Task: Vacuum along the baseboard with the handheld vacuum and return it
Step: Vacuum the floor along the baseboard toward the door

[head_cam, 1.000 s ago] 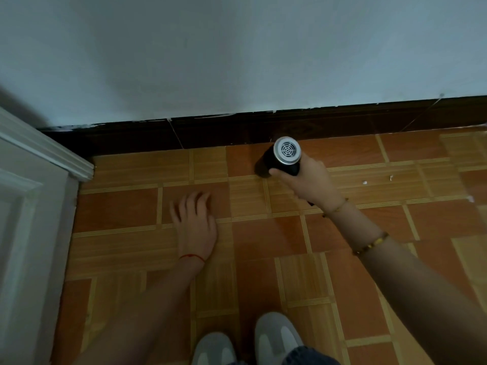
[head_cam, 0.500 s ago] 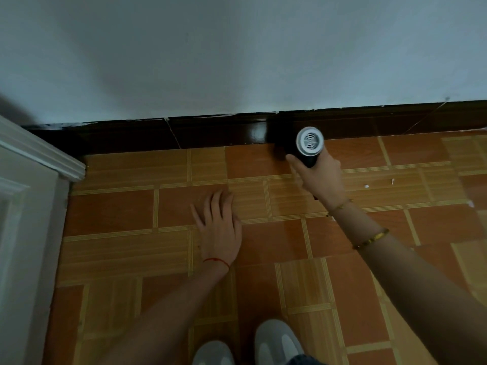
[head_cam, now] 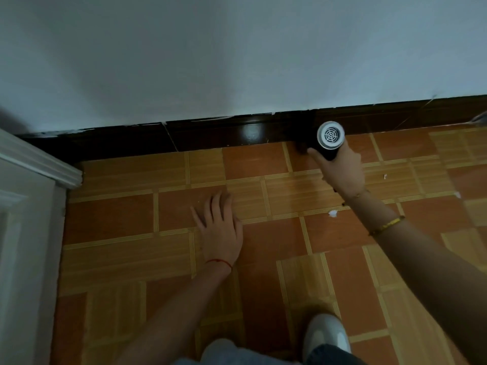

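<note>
Black cylindrical handheld vacuum with silver grilled end cap sat nose-first at dark glossy baseboard | right hand curled round its body | left hand flat, fingers straight, on orange wood-pattern tiled floor | white paper scraps lay near right wrist

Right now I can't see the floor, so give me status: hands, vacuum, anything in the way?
Right hand grips vacuum, nose at baseboard. Left hand flat on floor. White scraps ahead, path open.
</note>
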Motion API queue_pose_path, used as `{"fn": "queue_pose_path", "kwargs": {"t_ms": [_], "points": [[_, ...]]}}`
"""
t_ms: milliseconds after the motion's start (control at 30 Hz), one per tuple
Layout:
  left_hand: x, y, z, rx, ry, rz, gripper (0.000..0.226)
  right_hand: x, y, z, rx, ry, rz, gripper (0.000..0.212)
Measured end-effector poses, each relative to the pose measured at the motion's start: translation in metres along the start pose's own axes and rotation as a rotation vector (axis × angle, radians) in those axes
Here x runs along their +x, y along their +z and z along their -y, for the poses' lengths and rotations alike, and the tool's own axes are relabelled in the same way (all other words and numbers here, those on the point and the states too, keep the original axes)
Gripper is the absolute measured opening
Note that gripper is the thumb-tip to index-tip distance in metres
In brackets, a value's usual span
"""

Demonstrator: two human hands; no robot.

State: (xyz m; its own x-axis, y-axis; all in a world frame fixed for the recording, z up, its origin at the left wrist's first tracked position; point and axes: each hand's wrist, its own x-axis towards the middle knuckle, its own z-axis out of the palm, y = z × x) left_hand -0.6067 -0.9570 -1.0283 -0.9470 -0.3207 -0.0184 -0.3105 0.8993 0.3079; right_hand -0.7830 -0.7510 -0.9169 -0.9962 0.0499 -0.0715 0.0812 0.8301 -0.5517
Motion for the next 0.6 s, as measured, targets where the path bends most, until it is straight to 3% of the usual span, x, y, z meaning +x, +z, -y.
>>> {"fn": "queue_pose_path", "kwargs": {"t_ms": [233,433,600], "points": [[0.0,0.0,-0.002,0.033,-0.003,-0.011,0.051,0.01,-0.005,0.001,-0.033,-0.11,0.214,0.062],[0.001,0.002,-0.003,0.032,-0.001,-0.033,0.05,0.023,-0.027,-0.023,-0.059,-0.035,0.079,0.079],[0.0,0.003,-0.004,0.068,0.001,-0.051,0.051,0.02,-0.027,-0.025,-0.045,-0.163,0.271,0.069]]}}
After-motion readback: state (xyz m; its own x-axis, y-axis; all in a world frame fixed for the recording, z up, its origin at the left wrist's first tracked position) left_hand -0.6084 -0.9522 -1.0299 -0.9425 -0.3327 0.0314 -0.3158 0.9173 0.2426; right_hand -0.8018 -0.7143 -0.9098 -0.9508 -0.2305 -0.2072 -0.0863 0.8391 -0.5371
